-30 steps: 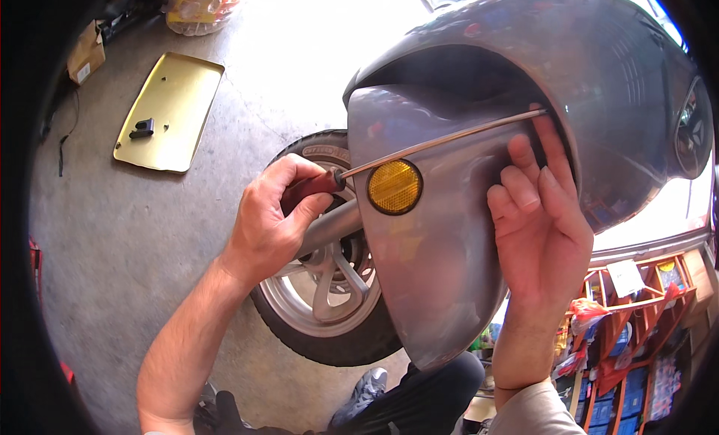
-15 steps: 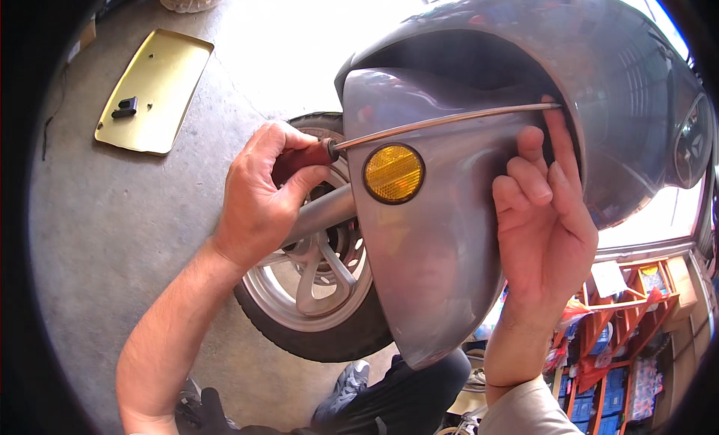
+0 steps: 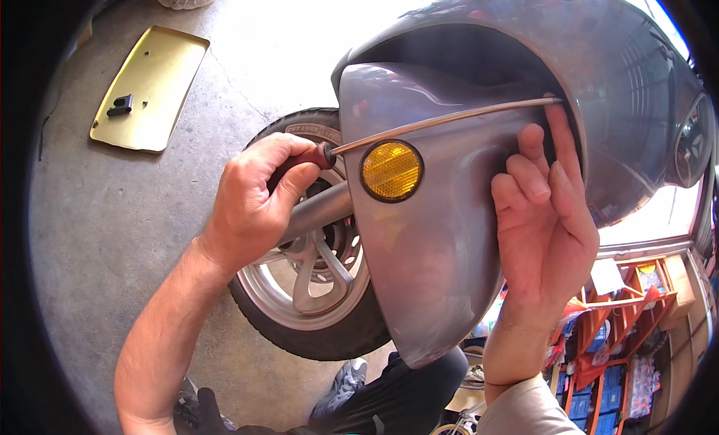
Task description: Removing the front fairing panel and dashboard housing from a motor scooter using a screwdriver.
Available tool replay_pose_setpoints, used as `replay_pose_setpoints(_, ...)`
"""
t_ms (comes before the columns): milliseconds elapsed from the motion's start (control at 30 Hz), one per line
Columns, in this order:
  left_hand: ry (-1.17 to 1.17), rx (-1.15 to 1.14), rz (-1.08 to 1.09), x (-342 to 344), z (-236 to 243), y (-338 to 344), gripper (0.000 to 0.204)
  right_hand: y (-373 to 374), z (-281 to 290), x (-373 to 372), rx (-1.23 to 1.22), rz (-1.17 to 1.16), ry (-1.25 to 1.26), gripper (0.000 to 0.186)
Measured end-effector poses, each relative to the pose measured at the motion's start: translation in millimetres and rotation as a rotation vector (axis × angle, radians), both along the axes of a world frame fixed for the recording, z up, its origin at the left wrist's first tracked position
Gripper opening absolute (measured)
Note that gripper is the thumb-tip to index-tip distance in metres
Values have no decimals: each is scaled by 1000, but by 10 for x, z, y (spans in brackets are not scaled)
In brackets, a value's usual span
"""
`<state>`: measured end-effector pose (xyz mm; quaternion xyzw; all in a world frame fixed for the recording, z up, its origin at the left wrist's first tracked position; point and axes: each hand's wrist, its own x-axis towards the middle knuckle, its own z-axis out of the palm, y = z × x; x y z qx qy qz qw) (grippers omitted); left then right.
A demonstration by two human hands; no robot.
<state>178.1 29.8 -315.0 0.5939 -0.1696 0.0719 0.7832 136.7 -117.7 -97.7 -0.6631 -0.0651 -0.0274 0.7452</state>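
Observation:
My left hand (image 3: 258, 191) is closed round the dark red handle of a long screwdriver (image 3: 449, 117). Its metal shaft looks curved in this wide view and crosses the grey front fender (image 3: 442, 248) just above a round amber reflector (image 3: 392, 170). The screwdriver's tip lies at the rim of the grey scooter body (image 3: 622, 98), by the wheel-arch opening. My right hand (image 3: 543, 218) is palm toward me, its index finger stretched up to touch the tip, the other fingers curled loosely and apart. Whatever fastener may be at the tip is hidden.
A spoked wheel with a black tyre (image 3: 307, 345) stands below the fender. On the concrete floor at the left lies a yellow tray (image 3: 168, 83) with a black part (image 3: 120, 105) and a few small screws. Orange shelves (image 3: 622, 337) with blue bins fill the lower right.
The whole view has shifted slightly. Both hands keep the same hold and place, the screwdriver's tip still at the body rim beside my right index finger.

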Motion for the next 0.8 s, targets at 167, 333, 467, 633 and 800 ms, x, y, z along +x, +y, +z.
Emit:
replay_pose_setpoints(167, 11, 49, 7, -8, 38, 24, 14, 10, 8, -3, -11, -15, 6, 57)
replay_pose_setpoints(333, -26, 1, -2, -8, -5, 22, 15, -18, 20, 0, -4, -5, 20, 58)
replay_pose_setpoints(467, -37, 28, -13, 15, -12, 28, 16, -39, 23, -5, 14, 5, 21, 58)
replay_pose_setpoints(633, -36, 30, -26, 26, -66, 6, 23, -45, 17, -13, 32, 6, 26, 57)
replay_pose_setpoints(800, -51, 45, -15, 26, -81, 3, 24, -42, 18, -16, 34, 3, 22, 58)
